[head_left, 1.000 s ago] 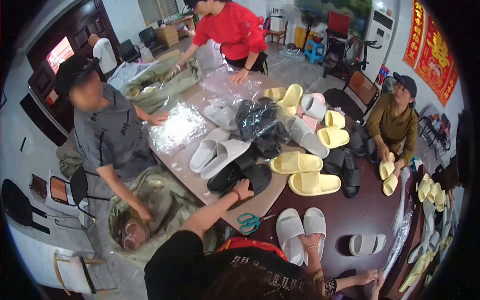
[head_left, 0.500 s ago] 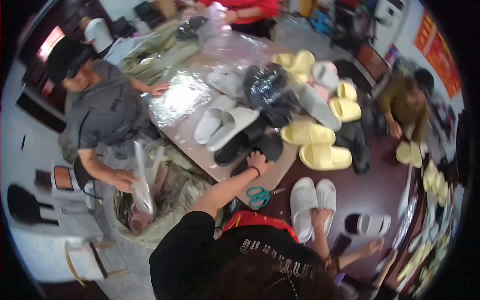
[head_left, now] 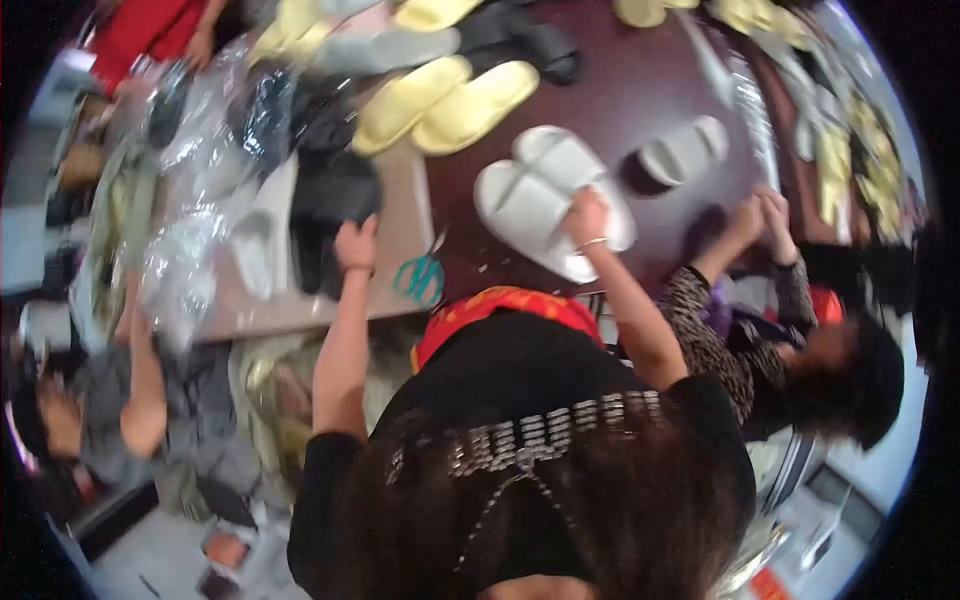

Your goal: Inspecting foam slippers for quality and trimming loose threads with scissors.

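Note:
My left hand (head_left: 357, 244) is closed on the near end of a black slipper (head_left: 340, 188), which lies beside another dark slipper on the tan board. To the right, my right hand (head_left: 587, 214) grips a pair of white slippers (head_left: 535, 185) lying side by side on the dark table; its fingers are partly blurred. White-grey slippers (head_left: 262, 240) sit just left of the black ones. Teal-handled scissors (head_left: 420, 280) rest near the board's front corner, between my arms. Beyond the white pair lies a yellow pair of slippers (head_left: 470, 108).
Clear plastic bags (head_left: 190, 250) cover the board's left side, near a co-worker's arm (head_left: 143, 380). A single grey-white slipper (head_left: 690, 152) lies right of my right hand. A co-worker's joined hands (head_left: 765, 215) rest at the right table edge. More yellow slippers (head_left: 832, 170) stand beyond.
My view has swung to the right, so the board and slippers appear farther left. The white slippers have turned at an angle under my right hand. My left hand stays at the black slippers.

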The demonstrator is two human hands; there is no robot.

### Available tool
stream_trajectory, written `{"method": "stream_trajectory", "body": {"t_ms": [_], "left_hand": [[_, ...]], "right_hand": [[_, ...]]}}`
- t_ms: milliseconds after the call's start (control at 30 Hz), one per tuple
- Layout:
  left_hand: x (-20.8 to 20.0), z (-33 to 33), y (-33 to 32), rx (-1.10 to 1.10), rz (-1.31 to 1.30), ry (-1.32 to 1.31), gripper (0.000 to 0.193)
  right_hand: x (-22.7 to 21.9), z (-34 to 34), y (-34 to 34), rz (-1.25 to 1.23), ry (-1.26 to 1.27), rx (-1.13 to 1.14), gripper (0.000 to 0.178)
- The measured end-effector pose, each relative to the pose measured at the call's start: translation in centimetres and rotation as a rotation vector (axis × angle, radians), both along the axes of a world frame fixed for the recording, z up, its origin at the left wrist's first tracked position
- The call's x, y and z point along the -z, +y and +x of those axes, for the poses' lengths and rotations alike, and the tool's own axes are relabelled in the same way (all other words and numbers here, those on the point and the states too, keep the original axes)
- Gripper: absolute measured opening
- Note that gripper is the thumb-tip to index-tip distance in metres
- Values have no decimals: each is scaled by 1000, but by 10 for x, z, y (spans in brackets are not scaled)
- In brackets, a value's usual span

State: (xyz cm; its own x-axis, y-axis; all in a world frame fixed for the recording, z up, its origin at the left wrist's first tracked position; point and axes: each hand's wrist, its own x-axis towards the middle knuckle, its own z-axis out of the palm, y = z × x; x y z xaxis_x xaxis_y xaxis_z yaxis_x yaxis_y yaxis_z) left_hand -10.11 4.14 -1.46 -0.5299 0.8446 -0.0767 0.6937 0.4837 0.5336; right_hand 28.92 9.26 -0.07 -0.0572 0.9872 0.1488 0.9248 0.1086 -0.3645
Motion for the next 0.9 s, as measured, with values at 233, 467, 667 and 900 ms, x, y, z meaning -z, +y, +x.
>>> {"method": "stream_trajectory", "body": {"t_ms": [233,467,667,900], "left_hand": [[-13,23,-11,-170,127,-121,38],[-16,18,-17,56,63,-371,34],[-43,-7,-6,-361,56,216,49],[-46,-21,16,-135,-371,524,42]], "right_hand": [[-4,37,2,-207,-56,191,20],[15,45,2,-346,67,201,31],[27,60,-11,16,136,185,39],[11,35,-12,-225,-241,283,38]]}}
